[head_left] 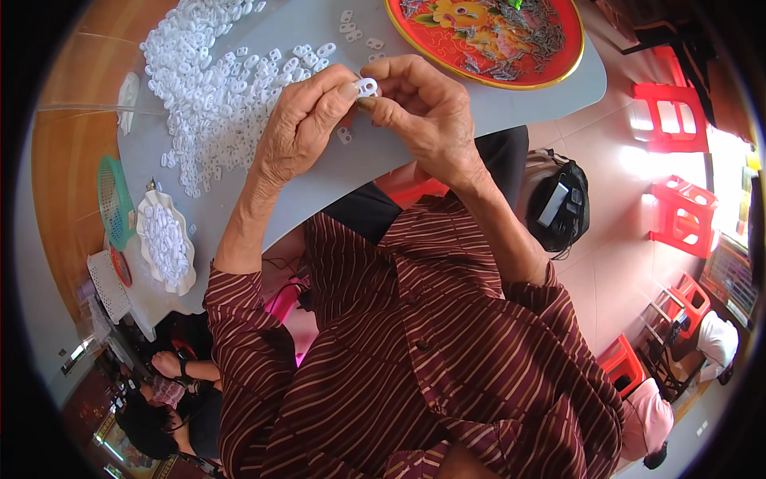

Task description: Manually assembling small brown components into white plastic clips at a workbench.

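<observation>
Between my two hands, above the grey table, is a small white plastic oval piece with a hole. My left hand pinches it from one side with thumb and forefinger. The thumb and curled fingers of my right hand close on its other side; whether they hold a second small part is hidden. A big spread of similar white pieces lies to the left and beyond my left hand. A few loose ones lie ahead of my hands.
A red round tray with many small grey metal parts stands at the far right. At the left are a white scalloped dish of white pieces and a green basket. Red stools and a black bag are rightward; another person sits lower left.
</observation>
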`<state>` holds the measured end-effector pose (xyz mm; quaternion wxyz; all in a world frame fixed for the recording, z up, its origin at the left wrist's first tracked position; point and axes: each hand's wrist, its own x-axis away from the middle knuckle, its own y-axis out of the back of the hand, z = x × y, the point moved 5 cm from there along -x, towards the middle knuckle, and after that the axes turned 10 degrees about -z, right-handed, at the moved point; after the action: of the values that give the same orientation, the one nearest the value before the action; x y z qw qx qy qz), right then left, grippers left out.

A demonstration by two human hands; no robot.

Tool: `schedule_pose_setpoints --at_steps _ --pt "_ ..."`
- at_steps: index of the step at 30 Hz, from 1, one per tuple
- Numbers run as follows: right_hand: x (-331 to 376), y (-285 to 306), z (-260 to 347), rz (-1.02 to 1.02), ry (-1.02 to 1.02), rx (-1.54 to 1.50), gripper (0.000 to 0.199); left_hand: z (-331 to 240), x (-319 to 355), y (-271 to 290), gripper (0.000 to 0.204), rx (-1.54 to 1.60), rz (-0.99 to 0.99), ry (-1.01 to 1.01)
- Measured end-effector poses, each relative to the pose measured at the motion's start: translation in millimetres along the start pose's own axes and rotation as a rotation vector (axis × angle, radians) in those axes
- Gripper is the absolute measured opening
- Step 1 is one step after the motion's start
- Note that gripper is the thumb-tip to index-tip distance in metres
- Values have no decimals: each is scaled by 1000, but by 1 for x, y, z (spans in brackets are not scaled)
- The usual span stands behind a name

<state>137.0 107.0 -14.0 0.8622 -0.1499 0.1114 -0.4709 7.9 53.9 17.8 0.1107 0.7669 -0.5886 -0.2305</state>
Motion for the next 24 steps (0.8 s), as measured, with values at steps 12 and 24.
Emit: schedule_pose_setpoints --at_steps 12,24 --pt "2 -5 -4 -4 75 82 29 11 1 1 22 14 -56 49" --pt "3 -5 6 -48 278 364 28 16 6 0 25 21 -70 69"
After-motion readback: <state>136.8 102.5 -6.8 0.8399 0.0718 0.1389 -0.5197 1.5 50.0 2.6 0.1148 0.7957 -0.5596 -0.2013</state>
